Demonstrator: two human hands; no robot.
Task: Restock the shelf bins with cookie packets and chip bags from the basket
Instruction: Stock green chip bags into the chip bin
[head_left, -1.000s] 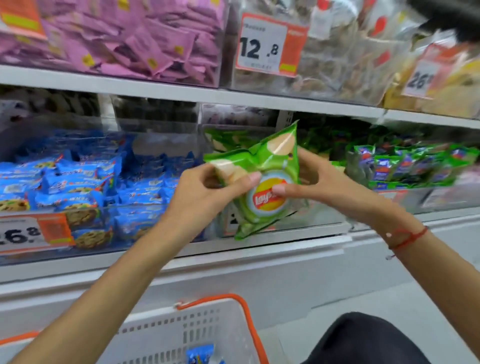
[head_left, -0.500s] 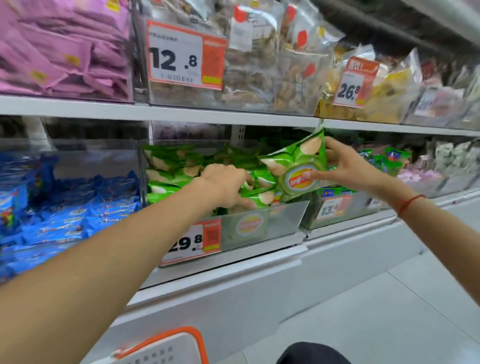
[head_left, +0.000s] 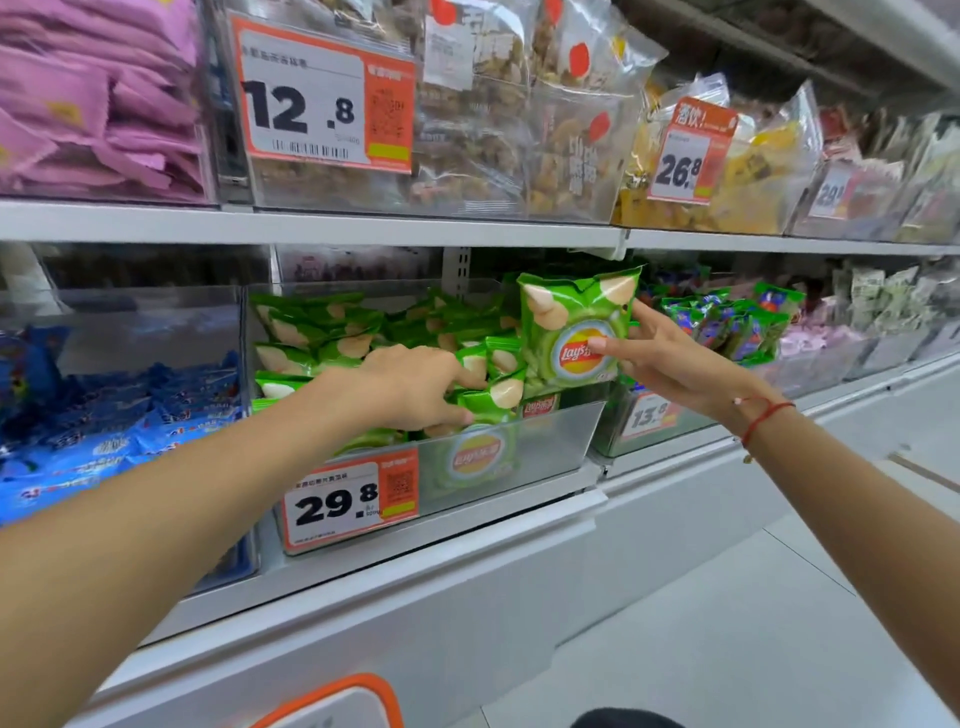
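- Right hand (head_left: 657, 358): holds a green chip bag (head_left: 571, 332) upright, thumb across the printed front, fingers behind its right edge. Bag is raised over the right end of the clear bin (head_left: 550, 441), above the bags already inside.
- Left hand (head_left: 415, 387): reaches into the same bin, palm down, fingers curled down among the piled green bags (head_left: 322, 332). Cannot tell whether it grips one or only presses on them; fingertips partly hidden.
- Clear bin sits on the middle shelf (head_left: 415, 530), front wall at the shelf's front edge. Price tag reading 29.8 (head_left: 350, 501) fixed at the bin's front left corner.
- Bin to the left on the same shelf: blue cookie packets (head_left: 119, 415).
- Bin to the right: small mixed green and blue packets (head_left: 727, 322), tag reading 13.8 (head_left: 647, 415) on its front.
- Upper shelf: pink packets (head_left: 98, 104) at left, clear bags of brown snacks (head_left: 493, 119) at centre behind a 12.8 tag (head_left: 322, 93), yellow bags with a 26.8 tag (head_left: 685, 156) at right.
- Basket (head_left: 332, 701): only an orange rim and a white corner show at the bottom edge of the view; contents not visible.
- Red string bracelet (head_left: 761, 418) on the right wrist.
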